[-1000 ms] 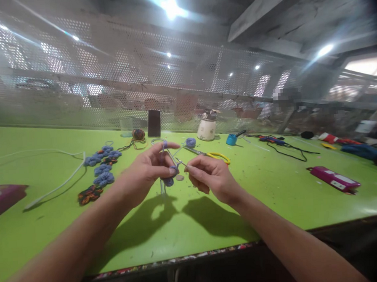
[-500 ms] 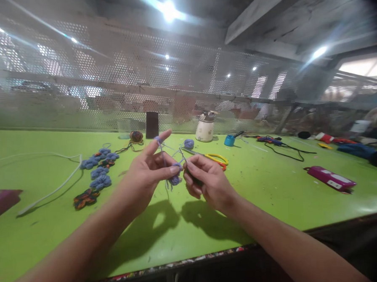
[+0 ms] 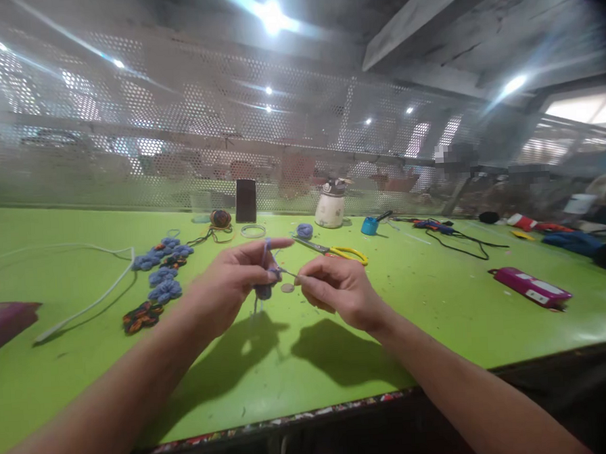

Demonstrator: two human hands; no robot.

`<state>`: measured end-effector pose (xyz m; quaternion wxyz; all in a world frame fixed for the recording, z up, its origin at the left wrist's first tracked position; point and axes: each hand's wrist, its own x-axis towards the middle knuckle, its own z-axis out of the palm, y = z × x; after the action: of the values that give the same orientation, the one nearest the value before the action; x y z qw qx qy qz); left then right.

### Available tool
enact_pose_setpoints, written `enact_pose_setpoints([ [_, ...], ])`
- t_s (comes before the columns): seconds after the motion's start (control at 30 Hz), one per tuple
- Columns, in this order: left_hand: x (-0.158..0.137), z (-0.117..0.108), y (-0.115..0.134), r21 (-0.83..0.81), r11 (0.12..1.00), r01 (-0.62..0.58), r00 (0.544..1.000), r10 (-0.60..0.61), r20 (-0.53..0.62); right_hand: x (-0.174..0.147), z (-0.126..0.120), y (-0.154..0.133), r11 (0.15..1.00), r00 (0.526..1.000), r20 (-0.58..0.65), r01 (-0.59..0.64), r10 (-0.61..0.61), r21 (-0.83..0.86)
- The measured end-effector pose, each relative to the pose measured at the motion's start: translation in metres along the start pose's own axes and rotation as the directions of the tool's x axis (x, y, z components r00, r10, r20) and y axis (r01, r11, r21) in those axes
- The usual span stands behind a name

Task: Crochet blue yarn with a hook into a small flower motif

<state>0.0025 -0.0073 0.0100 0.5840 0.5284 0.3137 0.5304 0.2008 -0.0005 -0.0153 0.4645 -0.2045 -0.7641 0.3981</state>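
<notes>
My left hand pinches a small purple crochet piece between thumb and fingers. Purple yarn loops round its index finger, which points to the right. In my right hand is a thin crochet hook, its tip at the edge of the crochet piece; the fingers hide its handle. A small ball of purple yarn lies behind the hands. Beside it are scissors with yellow and red handles. Several crocheted flowers, purple and dark orange, lie left of my left hand.
At the back stand a phone, a white jar and a blue pot. A multicoloured yarn ball and a ring lie near the phone. A magenta power strip is at right; a white cable runs at left.
My left hand has tilted, its index finger lowering from upward to nearly level. The right hand has drawn slightly right, and the hook's shaft now shows between the hands.
</notes>
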Motion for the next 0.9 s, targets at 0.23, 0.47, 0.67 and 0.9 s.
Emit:
enact_pose_setpoints([
  [0.23, -0.003, 0.006, -0.006, 0.349, 0.927, -0.135, 0.983, 0.082, 0.163, 0.006, 0.000, 0.009, 0.943, 0.955, 0.032, -0.297, 0.296, 0.150],
  [0.47, -0.007, 0.013, -0.010, 0.456, 0.830, -0.322, 0.945, 0.313, 0.096, 0.009, 0.012, 0.013, 0.791, 0.929, 0.011, -0.321, 0.370, 0.520],
  [0.67, -0.009, 0.017, -0.004, -0.055, 0.993, -0.107, 0.992, 0.110, 0.062, 0.006, 0.016, 0.008, 0.870, 0.970, -0.090, -0.158, 0.225, 0.468],
  [0.9, -0.012, 0.005, 0.006, -0.270, 0.963, 0.005, 0.989, 0.035, 0.141, 0.002, 0.001, 0.003, 0.956, 0.980, -0.127, 0.117, -0.155, -0.269],
])
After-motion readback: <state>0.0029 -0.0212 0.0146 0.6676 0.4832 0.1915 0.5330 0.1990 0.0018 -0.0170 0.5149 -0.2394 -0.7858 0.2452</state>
